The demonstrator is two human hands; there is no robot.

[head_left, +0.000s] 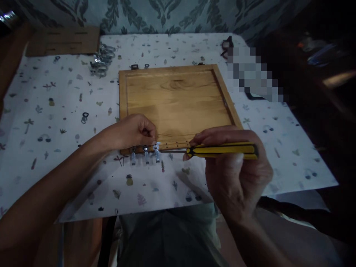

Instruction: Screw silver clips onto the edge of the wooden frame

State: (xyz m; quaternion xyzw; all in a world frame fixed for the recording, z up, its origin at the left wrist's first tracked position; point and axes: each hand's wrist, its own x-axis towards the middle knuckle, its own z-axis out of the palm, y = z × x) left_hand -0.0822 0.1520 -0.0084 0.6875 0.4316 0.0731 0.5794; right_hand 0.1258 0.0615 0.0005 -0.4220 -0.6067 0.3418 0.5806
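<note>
A shallow wooden frame with a solid panel point(178, 100) lies on the table in front of me. Along its near rim stand several small dark holes. Two metal clips point(146, 149) sit on that rim at the left, hanging over the edge; one shows a cross-head screw. My left hand point(136, 129) is closed, its fingertips pinching the top of a third metal clip point(157, 152) beside them. My right hand point(236, 167) is wrapped round a yellow and black screwdriver point(225, 150). Its thin shaft points left along the near rim, with the tip short of the third clip.
A pile of metal clips point(101, 61) lies at the back left near a brown slotted board point(63, 40). One small metal piece point(85, 117) lies left of the frame. Dark glasses point(227, 44) and a pixelated object point(253, 72) are at the back right on the patterned tablecloth point(69, 89).
</note>
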